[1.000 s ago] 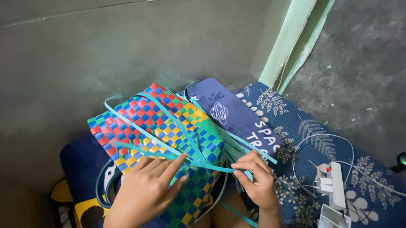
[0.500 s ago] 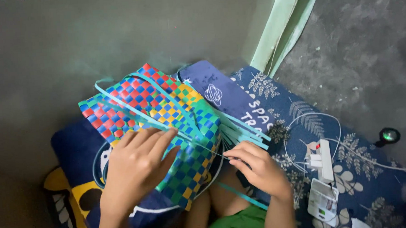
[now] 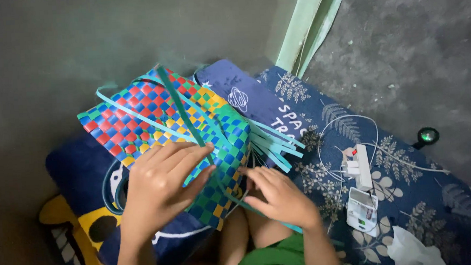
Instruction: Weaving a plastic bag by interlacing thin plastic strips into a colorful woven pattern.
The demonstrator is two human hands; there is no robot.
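One woven mat [image 3: 161, 135] of red, blue, yellow and green plastic strips lies across the person's lap and the dark blue cushion [image 3: 78, 174], its near corner hanging just over the knees. The left hand [image 3: 161, 191] rests flat on the near left part of the weave, fingers spread and extended, pressing rather than gripping. The right hand [image 3: 280, 197] sits at the mat's near right edge, fingers curled loosely around a teal strip [image 3: 238, 201] that runs out of the weave. A fan of loose teal strip ends [image 3: 275, 144], too overlapped to count, juts from the mat's right edge. On the floral bedding [image 3: 407, 194] to the right lie one white power strip [image 3: 361, 166], one white cable [image 3: 346, 127] and one small white box [image 3: 361, 209].
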